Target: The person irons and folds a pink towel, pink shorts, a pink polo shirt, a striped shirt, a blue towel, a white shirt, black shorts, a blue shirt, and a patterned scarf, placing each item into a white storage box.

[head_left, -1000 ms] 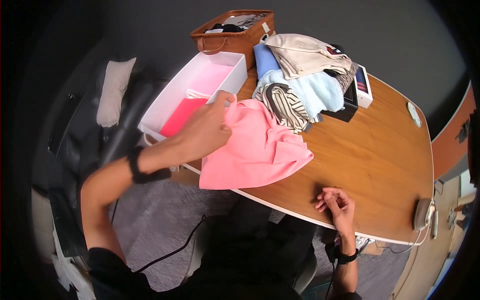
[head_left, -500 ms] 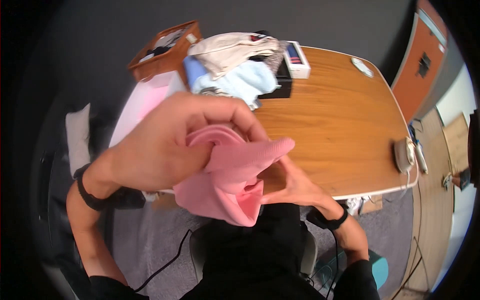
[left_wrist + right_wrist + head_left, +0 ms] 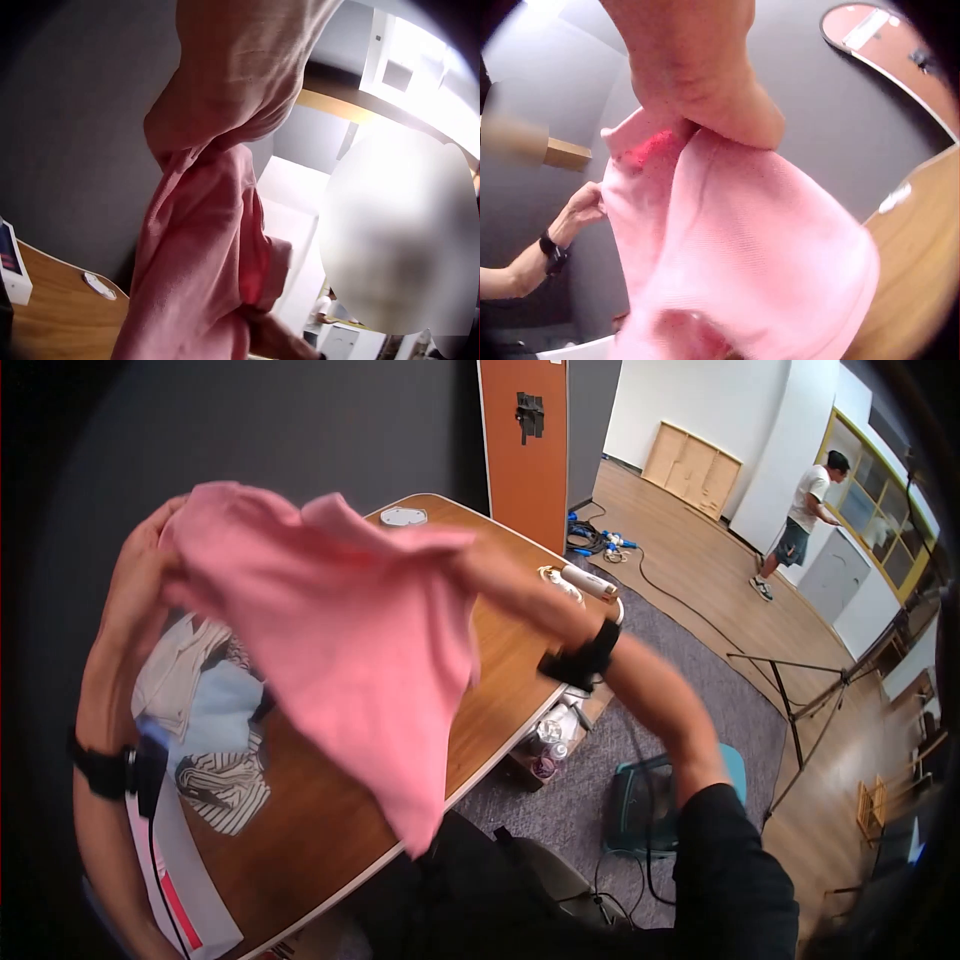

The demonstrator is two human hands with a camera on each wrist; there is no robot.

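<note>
A pink garment (image 3: pixel 330 630) of soft knit cloth hangs spread in the air above the table, between my raised hands. My left hand (image 3: pixel 140 570) grips its upper left corner, with the fingers partly behind the cloth. At the opposite upper side, my right hand (image 3: pixel 490 575) pinches the edge, its fingertips hidden by the fabric. Folds run down from the left grip in the left wrist view. Under the right hand, the right wrist view shows a brighter pink inside (image 3: pixel 656 146). The lower tip of the garment dangles near the table's front edge.
On the wooden table (image 3: pixel 500 705), at left, lie folded clothes (image 3: pixel 215 700), including a striped piece (image 3: pixel 225 790). In front of them is a white box (image 3: pixel 205 895). A white device (image 3: pixel 403 517) sits at the far edge. A person (image 3: pixel 810 510) stands in the far background.
The pink garment went from the table to gathered in front of me, then up and spread between both hands. My right hand now holds its edge. The head view has turned right.
</note>
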